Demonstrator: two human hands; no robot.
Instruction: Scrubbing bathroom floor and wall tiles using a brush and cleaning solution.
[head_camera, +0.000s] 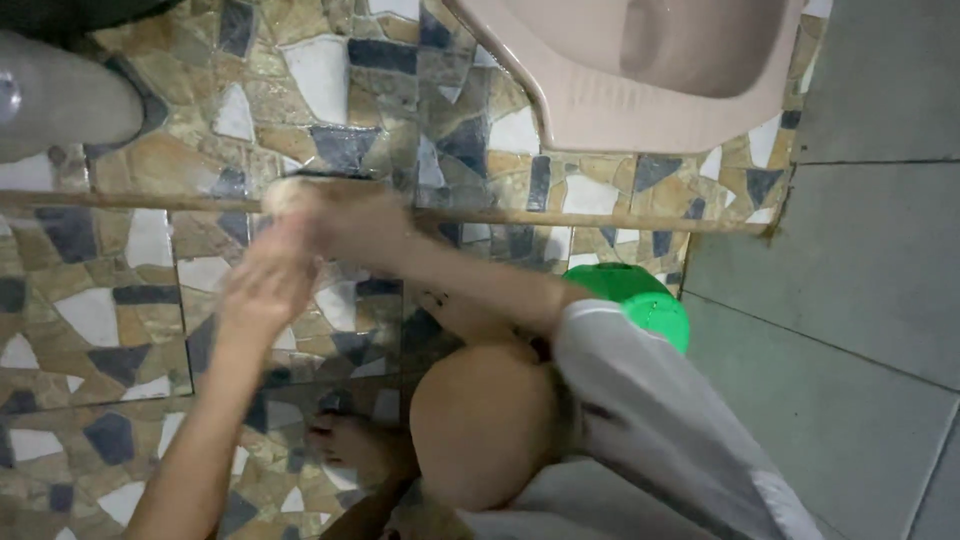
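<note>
both hands blurred over mosaic tile floor (100, 310), near the long wooden stick (600, 218) lying straight across it. right hand (345, 222) closed around a pale rounded lump (285, 195), touching the stick; probably light, wet and slippery, so best gripped around the whole body. left hand (262, 290) just beside, fingers loosely spread, grip cannot be told. counted: one stick, one lump, one green bucket (640, 300), one pink basin (640, 70) at floor's top edge.

We are finding no packages, labels, signs or screens in this view.
</note>
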